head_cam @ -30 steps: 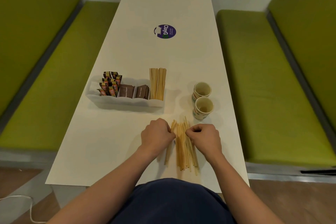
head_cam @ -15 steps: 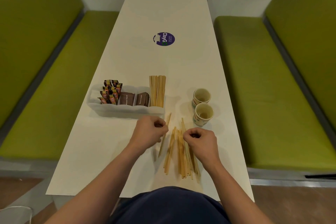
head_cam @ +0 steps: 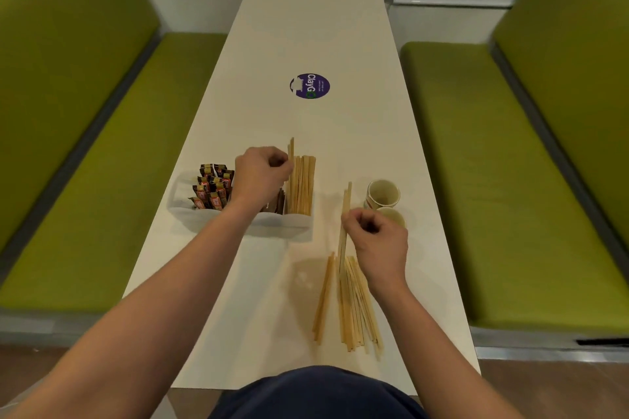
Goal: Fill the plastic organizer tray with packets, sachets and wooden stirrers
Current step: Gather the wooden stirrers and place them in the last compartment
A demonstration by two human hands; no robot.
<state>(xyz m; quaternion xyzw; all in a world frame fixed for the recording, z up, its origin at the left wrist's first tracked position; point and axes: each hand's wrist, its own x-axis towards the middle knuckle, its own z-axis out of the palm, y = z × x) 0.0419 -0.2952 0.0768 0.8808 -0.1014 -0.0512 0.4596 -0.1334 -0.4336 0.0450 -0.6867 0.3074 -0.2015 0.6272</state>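
A translucent plastic organizer tray (head_cam: 296, 224) sits on the white table. Its left compartment holds several brown-and-orange sachets (head_cam: 212, 189); brown packets (head_cam: 277, 204) show partly behind my left wrist; its right compartment holds wooden stirrers (head_cam: 301, 184). My left hand (head_cam: 262, 170) is over the tray and pinches a stirrer (head_cam: 291, 148) standing above the right compartment. My right hand (head_cam: 376, 245) pinches another stirrer (head_cam: 345, 211), lifted off the table. A pile of loose stirrers (head_cam: 354, 303) lies near the front edge.
Two paper cups (head_cam: 383, 194) stand right of the tray, the nearer one partly hidden by my right hand. A purple round sticker (head_cam: 309, 86) marks the table's middle. Green bench seats (head_cam: 510, 180) flank the table on both sides.
My left hand carried a stirrer from the pile up to the tray's right compartment. My right hand lifted another stirrer off the pile. The camera tilted.
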